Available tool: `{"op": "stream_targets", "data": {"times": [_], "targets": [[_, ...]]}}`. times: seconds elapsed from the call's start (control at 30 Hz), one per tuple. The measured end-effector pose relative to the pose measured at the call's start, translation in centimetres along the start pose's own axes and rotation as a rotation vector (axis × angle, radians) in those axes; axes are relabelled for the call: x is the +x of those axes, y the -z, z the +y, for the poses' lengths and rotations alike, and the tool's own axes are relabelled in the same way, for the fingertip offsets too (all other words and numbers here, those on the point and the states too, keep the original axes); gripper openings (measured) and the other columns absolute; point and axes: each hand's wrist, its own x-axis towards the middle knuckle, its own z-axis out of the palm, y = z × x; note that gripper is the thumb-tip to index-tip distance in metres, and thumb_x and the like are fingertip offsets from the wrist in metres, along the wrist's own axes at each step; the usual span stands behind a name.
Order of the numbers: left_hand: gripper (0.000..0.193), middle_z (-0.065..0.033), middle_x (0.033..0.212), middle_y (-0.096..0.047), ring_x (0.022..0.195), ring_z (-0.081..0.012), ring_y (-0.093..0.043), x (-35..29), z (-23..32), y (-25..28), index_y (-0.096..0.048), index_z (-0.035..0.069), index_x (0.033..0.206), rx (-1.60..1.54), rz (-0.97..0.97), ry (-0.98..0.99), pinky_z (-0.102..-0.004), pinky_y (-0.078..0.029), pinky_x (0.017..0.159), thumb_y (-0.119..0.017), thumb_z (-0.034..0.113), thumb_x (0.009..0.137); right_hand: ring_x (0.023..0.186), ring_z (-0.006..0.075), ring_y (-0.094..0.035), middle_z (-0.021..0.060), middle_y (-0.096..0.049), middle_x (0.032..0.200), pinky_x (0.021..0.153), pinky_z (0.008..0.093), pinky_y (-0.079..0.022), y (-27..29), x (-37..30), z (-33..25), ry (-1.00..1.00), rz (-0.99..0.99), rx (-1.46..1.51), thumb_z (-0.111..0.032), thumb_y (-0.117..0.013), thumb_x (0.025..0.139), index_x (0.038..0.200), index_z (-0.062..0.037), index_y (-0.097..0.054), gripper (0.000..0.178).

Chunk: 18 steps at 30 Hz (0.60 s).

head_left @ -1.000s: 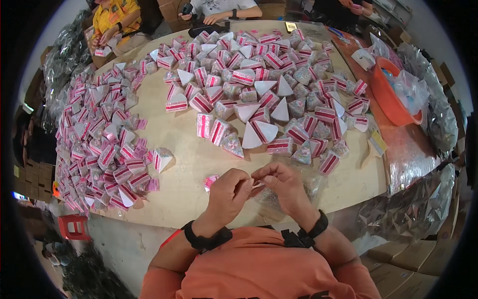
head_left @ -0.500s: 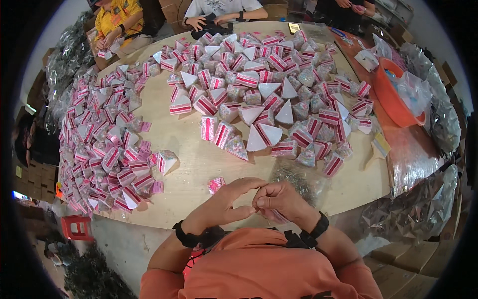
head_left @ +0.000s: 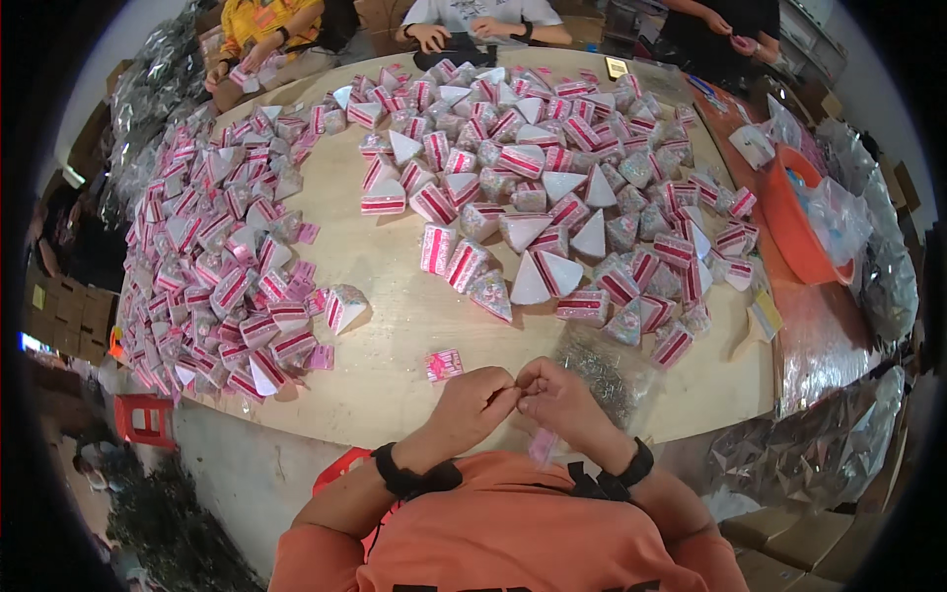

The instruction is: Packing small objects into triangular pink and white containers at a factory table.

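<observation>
My left hand (head_left: 472, 407) and my right hand (head_left: 562, 400) meet above the near table edge, their fingertips pinched together. Whatever small thing sits between the fingertips is hidden. A small pink tag (head_left: 541, 444) in clear wrap hangs below my right hand, apparently held in its curled fingers. Just beyond my left hand a pink-and-white printed card (head_left: 444, 365) lies flat. Beside my right hand rests a clear bag of small metal pieces (head_left: 602, 373), too fine to name. One cake-slice-shaped piece (head_left: 345, 309), white and glittery, lies apart at the left.
Pink-and-white cake-slice pieces fill the table's middle (head_left: 533, 197); a denser heap with pink tags (head_left: 212, 286) covers the left. An orange basin (head_left: 789, 222) with plastic bags stands at right, near a putty-knife-shaped tool (head_left: 760, 321). Other people (head_left: 483, 25) work at the far side.
My left hand's fingers have closed from a wide curve into a pinch against my right fingertips. The pink tag now hangs more plainly below my right hand. The whole view has shifted slightly.
</observation>
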Motion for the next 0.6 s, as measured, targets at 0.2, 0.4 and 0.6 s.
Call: {"op": "stream_targets", "data": {"times": [0.2,0.4,0.6], "targets": [[0.019,0.0045,0.059,-0.043,0.053,-0.0044,-0.035,-0.2,-0.6,-0.9,-0.050,0.005,0.073,-0.618,-0.039,0.378,-0.0212,-0.030,0.048,-0.049,0.011,0.091,0.069,0.0283,-0.060,0.0150,-0.059,0.080,0.059,0.0345,-0.047,-0.3,-0.8,0.0,0.441,0.125,-0.819,-0.009,-0.063,0.081,0.094,-0.0033,-0.056,0.015],[0.021,0.0034,0.058,-0.042,0.052,-0.0045,-0.035,0.5,-0.9,-1.6,-0.049,0.005,0.073,-0.719,-0.051,0.422,-0.0206,-0.030,0.049,-0.046,0.012,0.092,0.071,0.0328,-0.059,0.0143,-0.061,0.085,0.059,0.0379,-0.047,0.6,-1.4,-0.5,0.543,0.215,-0.925,-0.011,-0.060,0.083,0.093,-0.0034,-0.058,0.013],[0.016,-0.0012,0.082,-0.053,0.070,-0.0098,-0.050,0.3,-1.2,-2.2,-0.051,0.004,0.101,-0.432,0.001,0.252,-0.0232,-0.041,0.061,-0.054,0.016,0.090,0.056,0.0128,-0.054,0.0056,-0.062,0.073,0.052,0.0274,-0.045,0.9,-1.5,-0.2,0.098,0.278,-0.273,-0.004,-0.053,0.088,0.094,-0.0001,-0.060,0.011]]}}
